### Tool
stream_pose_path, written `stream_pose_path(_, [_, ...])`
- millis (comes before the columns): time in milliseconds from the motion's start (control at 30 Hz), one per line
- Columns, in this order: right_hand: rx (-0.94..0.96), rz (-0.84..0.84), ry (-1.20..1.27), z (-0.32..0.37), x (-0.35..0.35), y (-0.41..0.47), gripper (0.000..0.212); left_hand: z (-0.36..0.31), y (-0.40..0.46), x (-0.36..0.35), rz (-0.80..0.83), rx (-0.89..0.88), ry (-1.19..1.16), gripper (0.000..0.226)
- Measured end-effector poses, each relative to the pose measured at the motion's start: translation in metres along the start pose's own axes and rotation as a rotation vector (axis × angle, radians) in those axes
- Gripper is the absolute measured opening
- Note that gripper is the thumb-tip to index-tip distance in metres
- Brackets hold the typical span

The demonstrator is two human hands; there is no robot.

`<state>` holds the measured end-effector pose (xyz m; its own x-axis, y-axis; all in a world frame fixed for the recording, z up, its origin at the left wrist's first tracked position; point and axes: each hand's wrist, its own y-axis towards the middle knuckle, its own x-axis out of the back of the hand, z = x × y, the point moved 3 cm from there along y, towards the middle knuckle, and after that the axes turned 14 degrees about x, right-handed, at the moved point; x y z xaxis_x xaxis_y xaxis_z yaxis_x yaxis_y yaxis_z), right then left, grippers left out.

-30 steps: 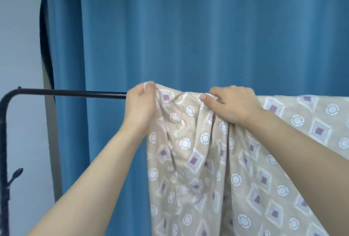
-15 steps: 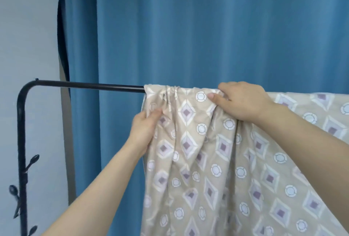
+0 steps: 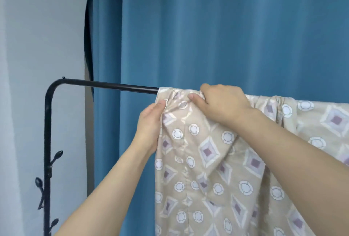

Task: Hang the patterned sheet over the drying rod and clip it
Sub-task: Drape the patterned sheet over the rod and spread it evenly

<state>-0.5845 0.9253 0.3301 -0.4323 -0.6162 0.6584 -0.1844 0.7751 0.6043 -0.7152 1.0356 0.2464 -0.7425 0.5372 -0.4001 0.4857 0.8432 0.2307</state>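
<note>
Sheets: one beige cotton sheet printed with white-ringed circles and purple-centred diamonds [image 3: 217,160], draped over the rod and hanging down in folds to the bottom edge of the view.
Rods: one thin black metal drying rod [image 3: 113,85], horizontal, curving down at its left end into an upright post; its right part is hidden under the sheet.
Post details: the black upright post [image 3: 47,131] carries several small bud-shaped black hooks [image 3: 56,155] low on its sides; four can be made out, some only partly.
Hands: two, both bare, both raised to the rod's height.
Left hand: the left hand [image 3: 151,124] holds the sheet's left hanging edge just below the rod, its thumb on the near face of the cloth and its fingers behind it, pinching the fabric.
Right hand: the right hand [image 3: 222,101] sits on top of the rod, fingers curled over a bunched ridge of cloth, thumb pressed against the near face, gripping sheet and rod line together.
Sheet relative to grips: the left corner of the sheet lies between the two hands, gathered in creases; the rest spreads to the right along the rod.
Clips: cannot tell.
Backdrop: one pleated blue curtain [image 3: 207,28] behind the rod; one pale grey wall [image 3: 37,28] at the left.
</note>
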Motion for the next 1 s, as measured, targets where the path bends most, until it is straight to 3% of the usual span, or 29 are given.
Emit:
stream_pose_path(100, [-0.080, 0.046, -0.011, -0.002, 0.001, 0.003, 0.054, -0.030, 0.015, 0.042, -0.226, -0.103, -0.113, 0.021])
stream_pose_path(167, [-0.100, 0.092, 0.031, 0.001, 0.004, 0.010, 0.056, -0.044, 0.024, 0.061, -0.277, -0.161, -0.106, 0.022])
stream_pose_path(400, [-0.030, 0.095, 0.245, 0.035, -0.001, 0.067, 0.039, -0.042, 0.031, 0.077, 0.021, -0.034, 0.381, 0.027])
stream_pose_path(600, [-0.046, -0.021, 0.178, 0.069, 0.004, 0.107, 0.035, -0.063, 0.044, 0.120, -0.176, -0.079, 0.098, 0.031])
stream_pose_path(1000, [0.041, -0.022, 0.197, 0.151, -0.024, 0.197, 0.028, -0.092, 0.089, 0.211, -0.328, -0.126, 0.081, 0.023])
